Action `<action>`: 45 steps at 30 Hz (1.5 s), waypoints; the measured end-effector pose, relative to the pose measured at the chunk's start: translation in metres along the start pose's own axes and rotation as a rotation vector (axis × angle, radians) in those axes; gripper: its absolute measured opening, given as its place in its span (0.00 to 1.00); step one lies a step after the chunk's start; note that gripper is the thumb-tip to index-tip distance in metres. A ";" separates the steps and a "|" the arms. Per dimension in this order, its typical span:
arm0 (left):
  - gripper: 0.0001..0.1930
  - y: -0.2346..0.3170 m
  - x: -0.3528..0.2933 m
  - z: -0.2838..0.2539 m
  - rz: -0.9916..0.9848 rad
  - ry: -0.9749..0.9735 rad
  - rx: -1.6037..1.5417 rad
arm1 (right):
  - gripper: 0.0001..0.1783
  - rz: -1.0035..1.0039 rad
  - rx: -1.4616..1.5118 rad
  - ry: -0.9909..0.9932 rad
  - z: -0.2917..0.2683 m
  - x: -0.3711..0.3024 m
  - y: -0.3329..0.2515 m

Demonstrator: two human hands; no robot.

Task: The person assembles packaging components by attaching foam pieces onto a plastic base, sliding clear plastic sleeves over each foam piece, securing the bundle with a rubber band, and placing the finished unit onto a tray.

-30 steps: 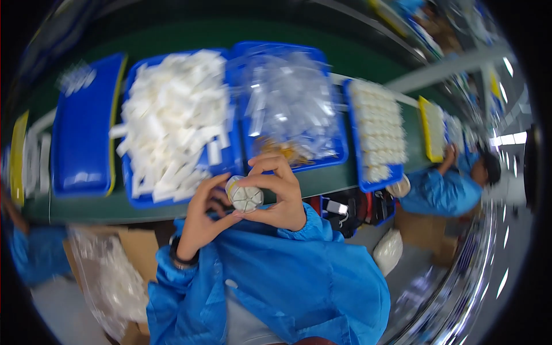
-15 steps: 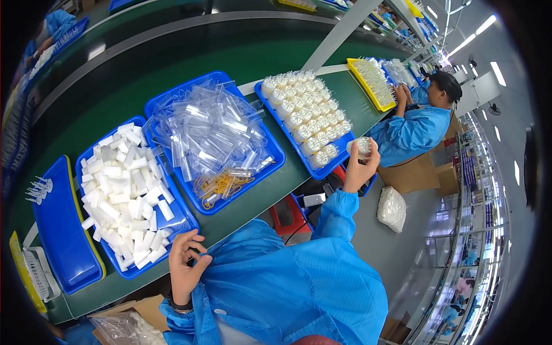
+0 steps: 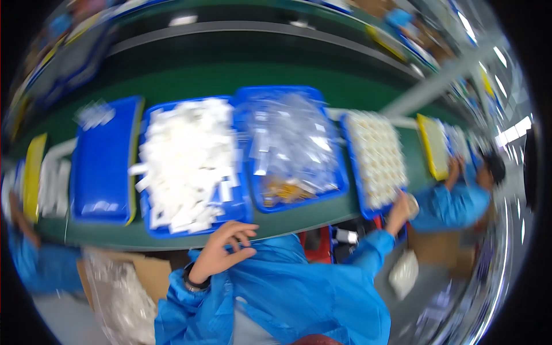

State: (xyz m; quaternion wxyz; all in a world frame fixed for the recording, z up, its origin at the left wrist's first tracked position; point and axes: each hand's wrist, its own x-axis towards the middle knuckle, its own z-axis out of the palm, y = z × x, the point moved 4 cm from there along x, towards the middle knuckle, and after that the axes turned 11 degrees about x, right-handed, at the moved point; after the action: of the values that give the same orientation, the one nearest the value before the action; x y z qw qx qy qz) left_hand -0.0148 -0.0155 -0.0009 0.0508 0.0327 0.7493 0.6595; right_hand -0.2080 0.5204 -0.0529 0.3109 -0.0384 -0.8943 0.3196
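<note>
Left hand [image 3: 223, 250] empty, fingers apart. Right hand [image 3: 398, 214] at blue tray's [image 3: 369, 213] 5 o'clock; blurred, can't tell grip. White round pieces [image 3: 376, 161] in tray, 2 o'clock from left hand. Best move vertically, no bumping rows.

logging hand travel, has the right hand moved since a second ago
Yes, the right hand went right, from near the clear-plastic tray to the round-piece tray's near end.

Left grip [image 3: 226, 248] near white blocks [image 3: 187, 155], right grip [image 3: 399, 208] at tray [image 3: 361, 196] of cream parts [image 3: 376, 155].
</note>
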 end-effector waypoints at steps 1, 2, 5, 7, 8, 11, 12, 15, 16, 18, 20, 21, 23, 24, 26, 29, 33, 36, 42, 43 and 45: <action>0.24 0.002 -0.001 -0.003 0.034 -0.040 -0.004 | 0.17 0.083 -0.026 0.005 -0.003 0.001 -0.019; 0.25 0.012 -0.001 -0.009 0.068 -0.097 -0.002 | 0.16 -0.095 -0.264 0.043 -0.017 0.003 -0.021; 0.23 0.049 -0.016 -0.054 0.134 -0.108 0.112 | 0.20 0.046 0.364 0.387 -0.035 -0.012 -0.078; 0.21 0.067 -0.030 -0.095 0.223 -0.021 0.277 | 0.22 0.083 0.404 0.398 -0.032 -0.009 -0.108; 0.20 0.075 -0.039 -0.121 0.211 0.102 0.379 | 0.23 0.018 0.382 0.384 -0.026 -0.007 -0.122; 0.18 0.077 -0.042 -0.199 0.075 0.603 0.648 | 0.22 -0.047 0.445 0.312 -0.001 -0.010 -0.152; 0.18 0.071 -0.034 -0.231 0.034 0.700 0.684 | 0.22 -0.147 0.453 0.272 0.002 -0.011 -0.167; 0.23 0.024 -0.005 -0.312 -0.080 0.861 0.780 | 0.19 -0.162 0.564 0.196 0.027 -0.019 -0.185; 0.26 0.009 0.009 -0.329 -0.161 0.905 0.801 | 0.18 -0.177 0.607 0.144 0.034 -0.023 -0.189; 0.31 -0.041 0.031 -0.372 -0.259 0.941 0.984 | 0.16 -0.137 0.688 0.096 0.050 -0.030 -0.203; 0.36 -0.064 0.049 -0.387 -0.354 0.954 1.161 | 0.13 -0.091 0.750 0.054 0.060 -0.038 -0.221; 0.38 -0.073 0.056 -0.390 -0.460 1.019 1.111 | 0.11 -0.174 0.788 -0.021 0.064 -0.043 -0.238; 0.40 -0.079 0.071 -0.391 -0.636 1.128 1.057 | 0.06 -0.285 0.825 -0.119 0.070 -0.052 -0.263; 0.38 -0.077 0.075 -0.391 -0.649 1.192 1.027 | 0.05 -0.314 0.831 -0.148 0.072 -0.056 -0.274; 0.36 -0.083 0.074 -0.399 -0.651 1.279 1.032 | 0.05 -0.285 0.888 -0.194 0.079 -0.062 -0.287; 0.33 -0.091 0.079 -0.410 -0.638 1.281 1.025 | 0.05 -0.228 0.940 -0.251 0.088 -0.069 -0.297; 0.30 -0.088 0.085 -0.408 -0.595 1.259 1.111 | 0.05 -0.273 0.959 -0.449 0.102 -0.082 -0.321; 0.30 -0.083 0.083 -0.406 -0.550 1.201 1.134 | 0.07 -0.333 0.936 -0.628 0.109 -0.090 -0.349; 0.21 -0.036 0.055 -0.372 -0.177 0.745 0.638 | 0.14 -0.554 0.794 -0.832 0.132 -0.094 -0.394; 0.22 -0.018 0.046 -0.354 -0.166 0.726 0.623 | 0.15 -0.619 0.771 -0.820 0.135 -0.093 -0.400; 0.23 0.014 0.027 -0.317 -0.159 0.711 0.609 | 0.15 -0.622 0.738 -0.818 0.147 -0.091 -0.409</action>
State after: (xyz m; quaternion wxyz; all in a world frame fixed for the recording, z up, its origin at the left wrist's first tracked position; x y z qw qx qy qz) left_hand -0.0799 -0.3224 0.0517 -0.1705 -0.2392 0.8797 0.3740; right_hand -0.1671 0.0912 0.0534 0.0151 0.4582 -0.7409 0.4907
